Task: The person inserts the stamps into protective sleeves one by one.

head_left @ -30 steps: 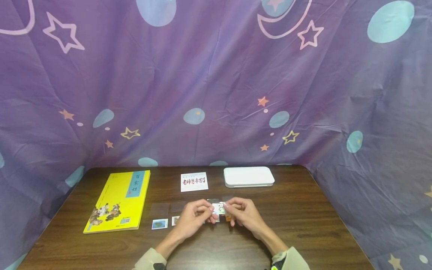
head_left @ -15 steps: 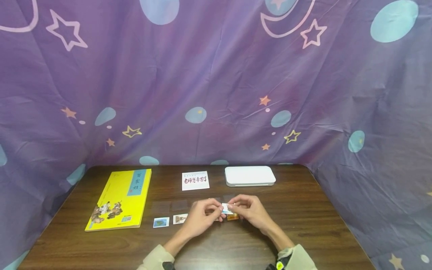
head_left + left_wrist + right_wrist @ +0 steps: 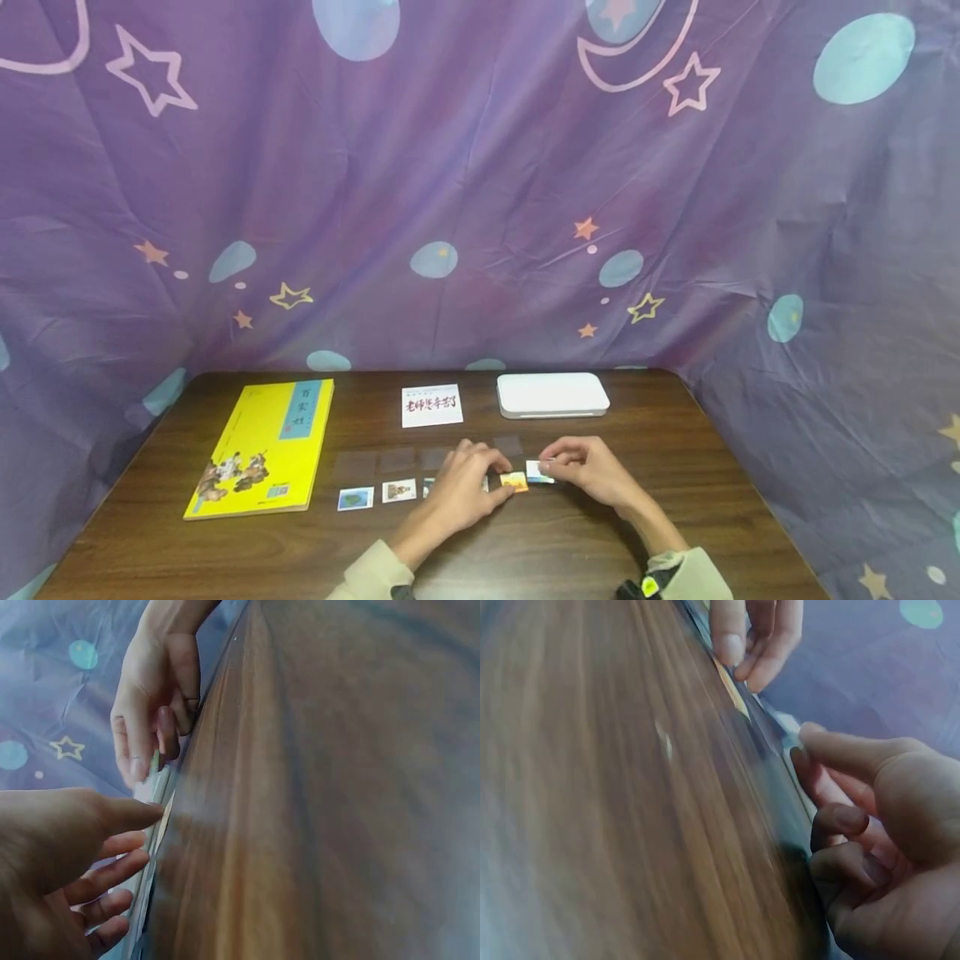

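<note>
My right hand (image 3: 596, 473) pinches a small white-and-blue stamp (image 3: 538, 472) between thumb and fingertips, low over the table. In the right wrist view, its other fingers curl in. Just left of it lies an orange-and-yellow stamp (image 3: 514, 482). My left hand (image 3: 467, 490) is beside that orange stamp, thumb tip at its near left edge and fingers loosely extended. Part of the stamp row is hidden under the left hand. Further left lie a blue-and-green stamp (image 3: 356, 498) and a stamp with a brown building-like picture (image 3: 399, 490).
Behind the row lie dark, clear-looking sleeves (image 3: 397, 460). A yellow book (image 3: 262, 450) lies at the left of the wooden table (image 3: 540, 554). At the back are a white card (image 3: 432, 406) with red writing and a white flat case (image 3: 553, 395). A purple curtain hangs behind.
Both hands held the small stamp together in front of me. The right hand has carried it rightward past the orange stamp; the left hand has let go and lowered beside the orange one.
</note>
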Motion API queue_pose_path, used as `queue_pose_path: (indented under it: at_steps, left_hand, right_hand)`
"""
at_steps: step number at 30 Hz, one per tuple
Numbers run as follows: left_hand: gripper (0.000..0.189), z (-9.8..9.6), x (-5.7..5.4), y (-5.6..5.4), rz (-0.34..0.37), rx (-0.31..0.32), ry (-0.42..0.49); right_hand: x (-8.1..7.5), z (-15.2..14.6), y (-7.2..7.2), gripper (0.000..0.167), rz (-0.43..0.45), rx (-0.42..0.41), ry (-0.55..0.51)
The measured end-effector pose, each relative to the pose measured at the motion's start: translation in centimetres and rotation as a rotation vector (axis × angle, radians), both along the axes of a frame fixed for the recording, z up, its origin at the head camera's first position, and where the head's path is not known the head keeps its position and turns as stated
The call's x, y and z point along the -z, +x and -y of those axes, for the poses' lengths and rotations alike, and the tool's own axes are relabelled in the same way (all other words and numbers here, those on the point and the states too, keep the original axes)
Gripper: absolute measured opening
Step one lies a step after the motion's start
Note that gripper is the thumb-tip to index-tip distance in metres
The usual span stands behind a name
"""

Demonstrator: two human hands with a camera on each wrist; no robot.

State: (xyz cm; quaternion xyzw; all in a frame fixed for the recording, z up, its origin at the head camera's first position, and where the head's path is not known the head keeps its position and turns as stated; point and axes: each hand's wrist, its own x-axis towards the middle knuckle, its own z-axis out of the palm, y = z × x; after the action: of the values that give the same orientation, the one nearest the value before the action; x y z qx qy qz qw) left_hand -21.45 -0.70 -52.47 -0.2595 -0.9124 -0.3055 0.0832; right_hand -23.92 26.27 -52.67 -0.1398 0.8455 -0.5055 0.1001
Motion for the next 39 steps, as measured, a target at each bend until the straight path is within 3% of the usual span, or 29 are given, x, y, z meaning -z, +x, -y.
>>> queue_pose_path:
  at_steps: [6,13,21,32,36,39]
  left_hand:
    - [0.033,-0.7,-0.5,-0.1,-0.006,-0.021,-0.080]
    - [0.030,-1.1,-0.9,0.1,0.091,0.001,-0.029]
    - [0.032,-1.3,-0.8,0.1,0.107,0.012,0.028]
    - [0.020,-0.9,-1.0,-0.1,0.130,0.167,0.134]
    - [0.017,-0.7,-0.9,0.2,0.132,0.239,0.176]
    - [0.016,-0.2,-0.9,0.4,0.156,0.256,0.221]
  right_hand:
    - [0.0,-0.8,-0.1,0.024,-0.004,0.025,0.032]
    - [0.3,-0.9,-0.1,0.021,-0.003,0.079,0.053]
    - [0.6,-0.8,-0.3,0.024,-0.032,0.119,0.055]
    - [0.1,-0.3,-0.2,0.020,-0.061,0.150,0.096]
    - [0.1,-0.5,-0.1,0.020,-0.049,0.139,0.099]
    - [0.1,-0.5,-0.1,0.023,-0.012,0.125,0.069]
